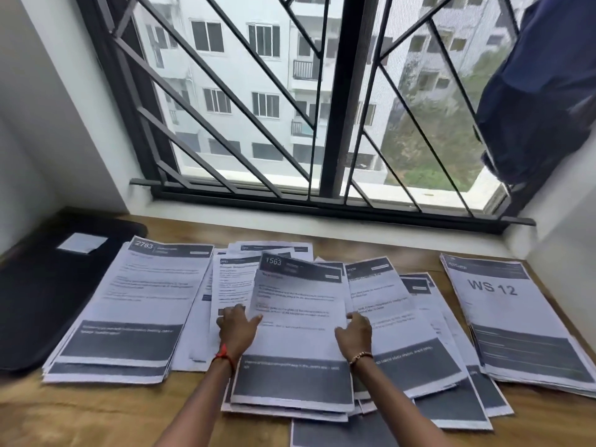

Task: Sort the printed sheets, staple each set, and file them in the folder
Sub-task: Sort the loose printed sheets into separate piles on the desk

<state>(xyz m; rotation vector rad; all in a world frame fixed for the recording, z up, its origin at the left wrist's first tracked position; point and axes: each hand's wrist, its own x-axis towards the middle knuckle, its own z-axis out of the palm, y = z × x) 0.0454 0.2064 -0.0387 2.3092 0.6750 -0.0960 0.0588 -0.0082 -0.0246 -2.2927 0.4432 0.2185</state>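
Sheet 1563 (300, 317): thin, floppy, slides easily (loose pile beneath). Your left hand (237, 329) and right hand (354, 332) pinch its side edges; support it from below.

sheets' (300, 321) body text blurred, folder (48, 285) edge-cropped

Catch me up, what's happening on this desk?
A person is sorting printed sheets by the window. Both hands, left hand and right hand, grip the sides of the sheet headed 1563 above the loose middle pile. A neater stack topped 2763 lies left, one marked WS 12 right. The black folder sits shut at far left. No stapler visible.
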